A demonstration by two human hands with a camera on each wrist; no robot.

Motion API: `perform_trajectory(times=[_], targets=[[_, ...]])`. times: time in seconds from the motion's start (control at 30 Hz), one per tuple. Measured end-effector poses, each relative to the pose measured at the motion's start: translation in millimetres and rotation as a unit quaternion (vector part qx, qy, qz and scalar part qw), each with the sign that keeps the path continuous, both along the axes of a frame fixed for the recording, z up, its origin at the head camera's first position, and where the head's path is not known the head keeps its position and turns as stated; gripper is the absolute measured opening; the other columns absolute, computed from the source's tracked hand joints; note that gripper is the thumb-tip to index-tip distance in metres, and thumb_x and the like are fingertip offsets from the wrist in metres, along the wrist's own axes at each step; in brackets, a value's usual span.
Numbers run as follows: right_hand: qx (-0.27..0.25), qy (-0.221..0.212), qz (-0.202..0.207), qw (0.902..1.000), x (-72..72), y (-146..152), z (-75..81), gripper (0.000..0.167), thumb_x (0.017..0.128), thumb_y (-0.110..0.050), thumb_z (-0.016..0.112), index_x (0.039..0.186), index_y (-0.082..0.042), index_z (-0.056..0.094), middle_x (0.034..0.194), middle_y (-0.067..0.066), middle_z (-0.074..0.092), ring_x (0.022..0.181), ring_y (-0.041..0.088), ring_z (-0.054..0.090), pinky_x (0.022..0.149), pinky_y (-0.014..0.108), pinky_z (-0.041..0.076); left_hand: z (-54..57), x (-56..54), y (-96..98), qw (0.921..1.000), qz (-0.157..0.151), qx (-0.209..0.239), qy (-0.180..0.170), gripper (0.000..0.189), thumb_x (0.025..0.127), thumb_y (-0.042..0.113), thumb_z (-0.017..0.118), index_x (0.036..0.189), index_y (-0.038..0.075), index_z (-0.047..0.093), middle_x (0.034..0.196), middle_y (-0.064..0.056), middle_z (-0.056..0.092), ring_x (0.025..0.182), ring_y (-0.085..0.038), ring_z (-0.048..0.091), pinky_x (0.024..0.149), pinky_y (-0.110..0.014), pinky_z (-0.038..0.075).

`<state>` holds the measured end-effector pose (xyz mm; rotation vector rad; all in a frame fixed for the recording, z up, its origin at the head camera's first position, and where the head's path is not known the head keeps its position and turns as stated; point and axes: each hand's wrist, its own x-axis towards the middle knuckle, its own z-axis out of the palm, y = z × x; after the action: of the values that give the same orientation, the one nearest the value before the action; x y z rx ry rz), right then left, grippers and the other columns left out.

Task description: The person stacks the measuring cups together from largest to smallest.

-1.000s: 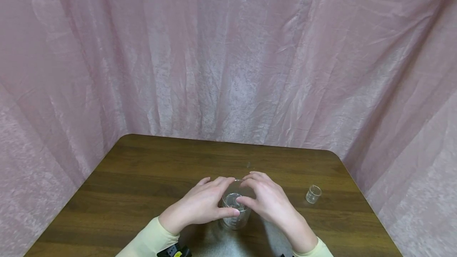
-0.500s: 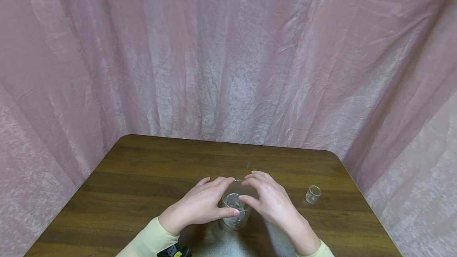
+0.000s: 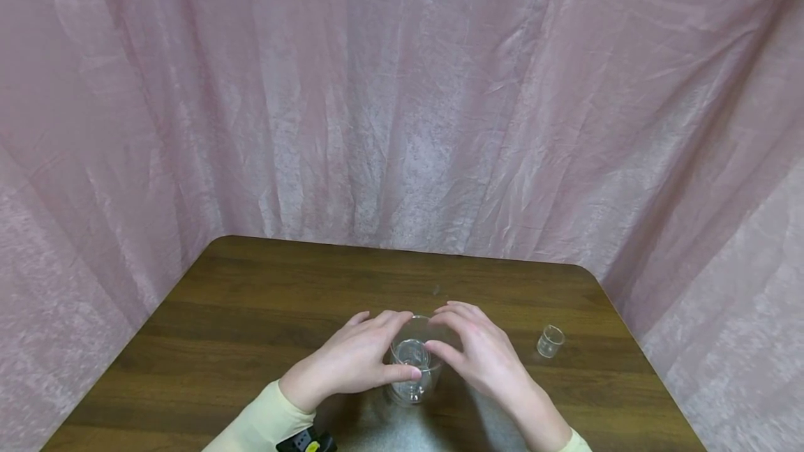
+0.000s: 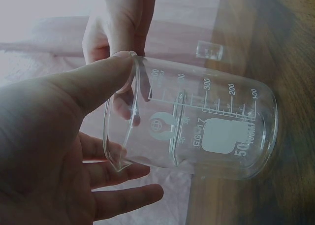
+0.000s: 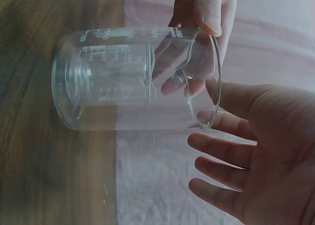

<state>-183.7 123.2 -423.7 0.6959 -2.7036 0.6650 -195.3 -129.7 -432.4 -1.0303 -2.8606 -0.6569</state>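
Note:
A large glass beaker (image 4: pixel 189 121) with white markings stands upright on the table. My left hand (image 3: pixel 354 354) grips its rim, thumb on the near side and fingertips at the far side. Inside it stands a smaller graduated beaker (image 5: pixel 113 75), lower than the large one's rim. My right hand (image 3: pixel 474 347) is at the right side of the rim, fingers loosely bent and spread. In the right wrist view its thumb (image 5: pixel 236 97) and index fingertip overlap the rim, while the other fingers are apart from the glass.
A tiny glass beaker (image 3: pixel 550 342) stands to the right on the brown wooden table (image 3: pixel 283 284). Farther back lies a small clear speck (image 3: pixel 436 290). Pink curtains (image 3: pixel 402 103) hang around the table's back and sides.
My right hand has drifted slightly to the right, its thumb drawing back from over the beaker's mouth. The left hand and the large beaker have stayed in place.

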Motion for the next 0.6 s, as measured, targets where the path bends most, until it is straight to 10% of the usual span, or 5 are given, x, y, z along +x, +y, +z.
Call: perform_trajectory(times=[0.6], targets=[[0.005,0.018,-0.024,0.9995,-1.1,15,-4.2,0.035,0.099,-0.037,0.085,0.126,-0.016,0.079,0.138,0.001,0.074,0.145,0.030,0.058,0.110,0.059,0.054,-1.6,-1.1,0.1,1.0000,0.000,0.001,0.007,0.087,0.097,0.064,0.078,0.159,0.009,0.053,0.149,-0.005,0.065,0.136,-0.022,0.064,0.119,-0.067,0.041]])
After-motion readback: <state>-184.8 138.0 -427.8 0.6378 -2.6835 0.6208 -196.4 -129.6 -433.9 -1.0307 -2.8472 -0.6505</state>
